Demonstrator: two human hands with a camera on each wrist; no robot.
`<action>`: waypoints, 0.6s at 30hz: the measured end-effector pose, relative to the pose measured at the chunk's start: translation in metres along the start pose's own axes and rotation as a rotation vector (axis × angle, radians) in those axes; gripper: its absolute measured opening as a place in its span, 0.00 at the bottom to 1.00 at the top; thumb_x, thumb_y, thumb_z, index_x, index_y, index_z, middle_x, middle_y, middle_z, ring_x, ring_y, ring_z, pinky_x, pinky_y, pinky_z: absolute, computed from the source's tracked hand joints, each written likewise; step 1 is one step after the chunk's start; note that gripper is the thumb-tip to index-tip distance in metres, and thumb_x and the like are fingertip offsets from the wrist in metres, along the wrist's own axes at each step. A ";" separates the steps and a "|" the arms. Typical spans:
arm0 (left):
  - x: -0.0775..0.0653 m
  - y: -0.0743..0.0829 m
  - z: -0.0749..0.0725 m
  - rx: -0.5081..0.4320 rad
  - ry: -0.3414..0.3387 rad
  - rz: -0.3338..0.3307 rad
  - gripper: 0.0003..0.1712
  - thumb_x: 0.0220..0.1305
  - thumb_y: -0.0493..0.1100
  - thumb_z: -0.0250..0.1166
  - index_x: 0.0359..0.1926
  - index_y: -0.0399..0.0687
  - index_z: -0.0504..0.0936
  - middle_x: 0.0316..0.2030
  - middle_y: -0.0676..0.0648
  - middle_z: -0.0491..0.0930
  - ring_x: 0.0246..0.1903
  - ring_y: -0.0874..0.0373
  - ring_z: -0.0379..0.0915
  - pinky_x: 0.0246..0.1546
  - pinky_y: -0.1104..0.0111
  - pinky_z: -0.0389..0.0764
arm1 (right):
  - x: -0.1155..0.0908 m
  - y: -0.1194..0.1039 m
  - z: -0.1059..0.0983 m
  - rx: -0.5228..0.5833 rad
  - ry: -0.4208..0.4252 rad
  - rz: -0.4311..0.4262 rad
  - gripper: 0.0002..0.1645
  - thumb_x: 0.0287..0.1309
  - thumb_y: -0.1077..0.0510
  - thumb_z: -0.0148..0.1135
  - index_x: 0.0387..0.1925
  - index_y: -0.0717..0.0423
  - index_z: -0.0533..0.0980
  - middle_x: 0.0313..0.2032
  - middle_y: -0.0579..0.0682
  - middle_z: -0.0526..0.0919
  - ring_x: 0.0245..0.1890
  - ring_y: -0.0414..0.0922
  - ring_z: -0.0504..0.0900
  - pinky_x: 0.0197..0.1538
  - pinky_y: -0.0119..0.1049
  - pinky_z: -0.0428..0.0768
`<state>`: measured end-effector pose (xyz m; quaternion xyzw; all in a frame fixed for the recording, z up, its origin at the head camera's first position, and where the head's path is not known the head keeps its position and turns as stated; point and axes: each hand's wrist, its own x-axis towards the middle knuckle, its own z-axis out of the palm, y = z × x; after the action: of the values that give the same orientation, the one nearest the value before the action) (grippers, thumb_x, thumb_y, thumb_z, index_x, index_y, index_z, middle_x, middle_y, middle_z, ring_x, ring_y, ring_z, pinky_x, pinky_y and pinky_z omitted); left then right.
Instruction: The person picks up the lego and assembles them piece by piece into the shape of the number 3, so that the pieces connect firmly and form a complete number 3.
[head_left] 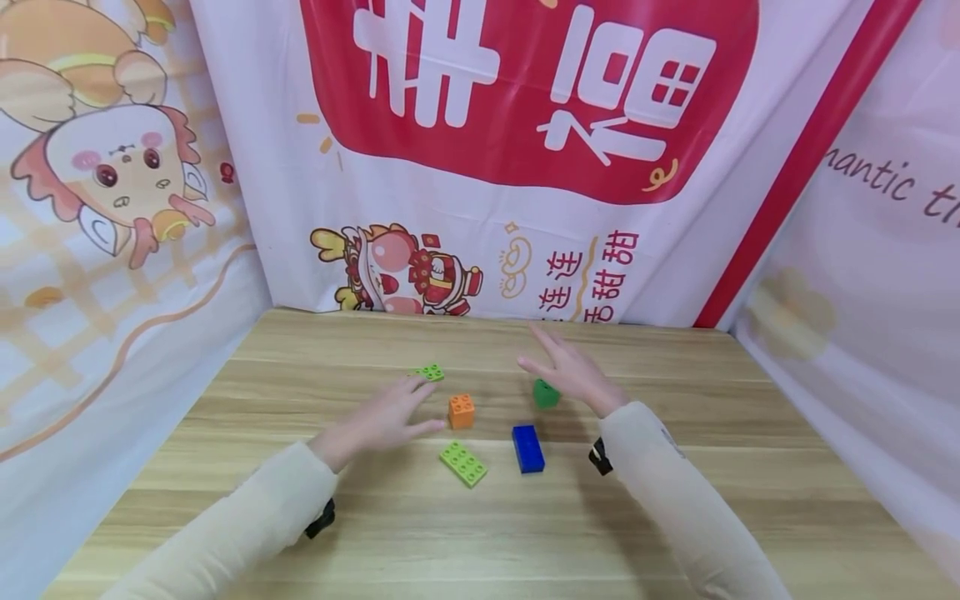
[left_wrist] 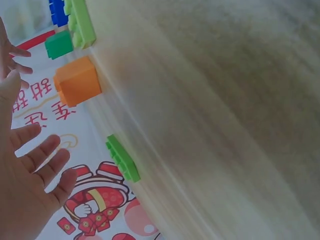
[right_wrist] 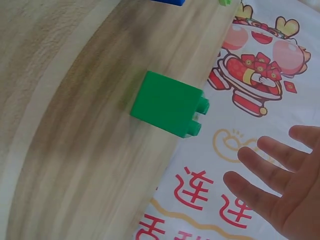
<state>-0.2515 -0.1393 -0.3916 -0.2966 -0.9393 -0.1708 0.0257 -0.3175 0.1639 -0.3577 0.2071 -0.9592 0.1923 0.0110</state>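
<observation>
Several toy building bricks lie on the wooden table. My left hand hovers with spread fingers, its thumb near the orange brick and its fingertips by a flat bright-green brick, which it partly covers in the head view. Above and beyond the dark-green brick is my right hand, fingers extended, holding nothing. In the head view the right hand hides part of that brick. Nearer the front lie a flat light-green brick and a blue brick.
The wooden table ends at a hanging cloth with red and cartoon prints. Printed cloths also line the left side and right side. A black strap piece shows under the left sleeve.
</observation>
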 end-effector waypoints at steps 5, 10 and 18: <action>-0.003 0.001 0.009 -0.039 -0.045 0.076 0.37 0.60 0.60 0.58 0.63 0.43 0.66 0.60 0.41 0.65 0.58 0.47 0.61 0.57 0.53 0.62 | -0.003 0.008 0.005 0.041 -0.014 0.010 0.46 0.57 0.27 0.41 0.71 0.43 0.48 0.67 0.54 0.54 0.65 0.55 0.54 0.61 0.57 0.54; -0.004 0.000 0.019 -0.051 -0.085 0.126 0.35 0.60 0.59 0.59 0.61 0.42 0.68 0.59 0.39 0.66 0.59 0.45 0.60 0.57 0.52 0.61 | -0.007 0.017 0.009 0.107 -0.030 0.020 0.46 0.57 0.29 0.46 0.70 0.47 0.52 0.66 0.56 0.57 0.61 0.57 0.62 0.58 0.55 0.60; -0.004 0.003 0.026 -0.080 -0.143 0.185 0.38 0.55 0.58 0.64 0.61 0.42 0.68 0.59 0.40 0.65 0.59 0.45 0.60 0.57 0.52 0.61 | -0.010 0.031 0.016 0.250 -0.076 -0.008 0.48 0.54 0.34 0.56 0.68 0.56 0.56 0.63 0.60 0.62 0.47 0.53 0.75 0.48 0.45 0.74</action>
<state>-0.2456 -0.1307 -0.4157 -0.3942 -0.8997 -0.1836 -0.0374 -0.3198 0.1883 -0.3854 0.2179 -0.9266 0.3024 -0.0504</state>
